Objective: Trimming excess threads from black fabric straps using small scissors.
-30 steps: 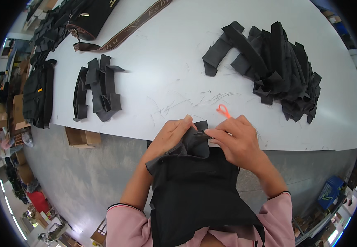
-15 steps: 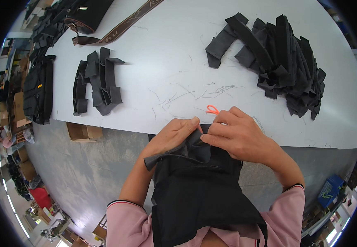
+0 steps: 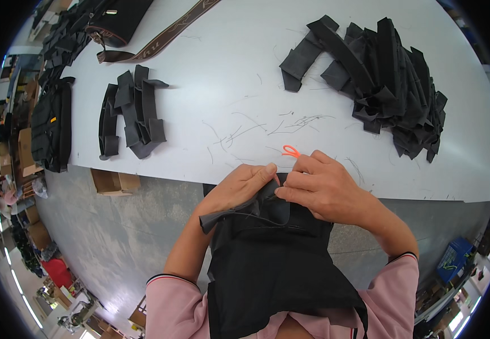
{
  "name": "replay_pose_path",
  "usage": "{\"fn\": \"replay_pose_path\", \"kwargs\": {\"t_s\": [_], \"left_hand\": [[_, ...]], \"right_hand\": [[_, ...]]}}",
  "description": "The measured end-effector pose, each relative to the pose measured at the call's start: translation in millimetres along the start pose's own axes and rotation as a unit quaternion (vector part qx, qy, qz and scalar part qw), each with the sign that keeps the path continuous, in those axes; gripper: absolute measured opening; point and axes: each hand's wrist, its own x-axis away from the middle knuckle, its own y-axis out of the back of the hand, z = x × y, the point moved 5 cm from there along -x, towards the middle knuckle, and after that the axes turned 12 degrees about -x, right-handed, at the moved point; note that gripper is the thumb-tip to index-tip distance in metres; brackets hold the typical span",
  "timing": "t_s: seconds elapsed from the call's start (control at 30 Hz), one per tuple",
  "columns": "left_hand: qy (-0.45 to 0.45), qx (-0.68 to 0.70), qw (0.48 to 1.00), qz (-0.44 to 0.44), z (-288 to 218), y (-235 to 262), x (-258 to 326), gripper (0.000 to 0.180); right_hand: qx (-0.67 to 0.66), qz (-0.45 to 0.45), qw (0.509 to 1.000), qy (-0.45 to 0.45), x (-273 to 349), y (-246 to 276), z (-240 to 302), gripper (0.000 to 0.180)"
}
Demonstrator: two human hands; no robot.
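Near the table's front edge, my left hand [image 3: 241, 185] is closed on a dark grey fabric strip [image 3: 273, 211], its thumb pressed along the upper edge. The strip is folded and hangs over my black apron [image 3: 273, 260]. My right hand [image 3: 327, 186] is closed beside it, with thumb and fingertips against the fabric. An orange loop handle [image 3: 291, 151] sticks out above the right hand's fingers. It looks like the end of thread snips, but the blades are hidden by the hand and cloth.
A heap of dark fabric strips [image 3: 397, 96] lies at the right on the white table [image 3: 217, 85], a smaller group [image 3: 139, 113] at the left. Loose threads [image 3: 301, 123] are scattered between. A black bag [image 3: 53, 124] is at the left edge; a cardboard box [image 3: 115, 182] is below.
Both hands keep their hold on the strip almost in place. The table and its things appear shifted very slightly left in the picture.
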Motion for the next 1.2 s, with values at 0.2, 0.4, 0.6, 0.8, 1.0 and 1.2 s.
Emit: {"fn": "replay_pose_path", "kwargs": {"t_s": [0.2, 0.4, 0.6, 0.8, 1.0, 1.2], "left_hand": [[-0.033, -0.013, 0.999, -0.03, 6.5, 0.1, -0.7, 0.05], [-0.054, 0.023, 0.995, -0.08, 5.7, -1.1, -10.2, 0.028], [-0.109, 0.117, 0.978, -0.136, -7.4, -12.6, 2.9, 0.057], [-0.084, 0.272, 0.944, -0.168, 22.4, -26.5, -2.7, 0.048], [-0.086, 0.192, 0.939, -0.271, 18.6, -22.5, 1.4, 0.044], [-0.067, 0.229, 0.931, -0.277, 19.9, -22.6, -1.2, 0.038]], "right_hand": [[-0.134, -0.173, 0.971, -0.096, 20.8, 5.5, -7.1, 0.025], [-0.264, -0.212, 0.903, -0.265, 40.3, -34.6, 0.9, 0.037], [0.055, -0.327, 0.94, -0.078, 46.8, -8.0, 5.0, 0.024], [-0.135, -0.305, 0.913, -0.233, 44.8, -31.2, -40.1, 0.029], [-0.13, -0.302, 0.9, -0.286, 48.5, -9.0, -3.9, 0.033], [0.043, -0.212, 0.934, -0.284, 35.4, -6.3, 14.5, 0.033]]}}
